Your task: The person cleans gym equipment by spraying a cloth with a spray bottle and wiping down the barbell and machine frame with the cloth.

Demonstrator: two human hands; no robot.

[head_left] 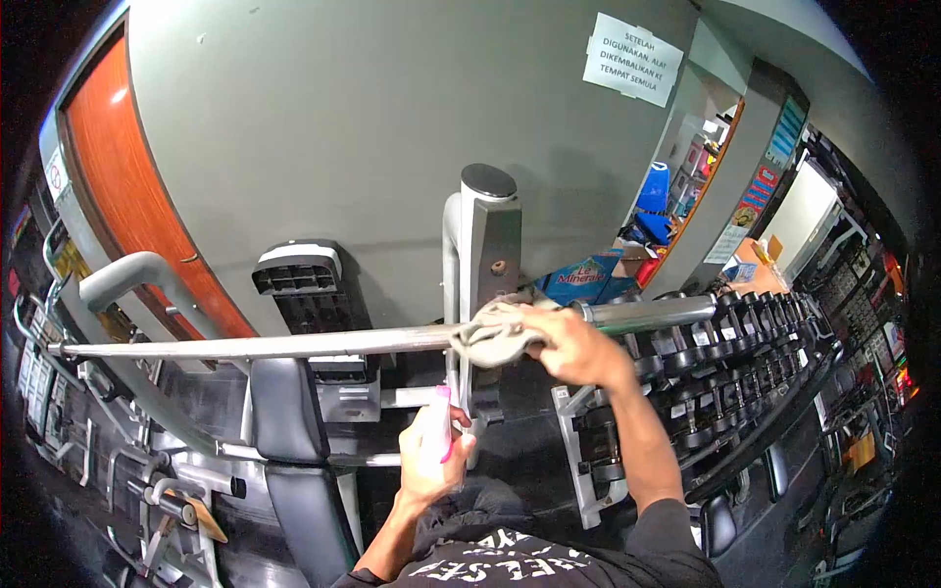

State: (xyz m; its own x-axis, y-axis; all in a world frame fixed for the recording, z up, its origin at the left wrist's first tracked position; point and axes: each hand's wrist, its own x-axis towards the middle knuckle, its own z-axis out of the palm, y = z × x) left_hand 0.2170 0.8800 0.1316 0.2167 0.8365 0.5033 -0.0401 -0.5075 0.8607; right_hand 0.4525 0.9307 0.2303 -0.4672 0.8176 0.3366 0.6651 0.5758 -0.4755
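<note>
My right hand [571, 345] is closed on a light grey-green cloth [495, 333], which lies over the long metal barbell [323, 343] beside the upright post [490, 245]. Below the bar, my left hand [431, 461] is wrapped round a small bottle [444, 421] with a pink top and a pale, see-through body. The bar runs across the view, and its thicker sleeve [657, 312] sticks out to the right of my right hand.
Racks of dumbbells [711, 338] stand at the right. A black padded bench [289, 412] is at the lower left. Behind the bar are a grey wall [343, 127], a blue box [583, 279] and an orange-brown door [147, 186].
</note>
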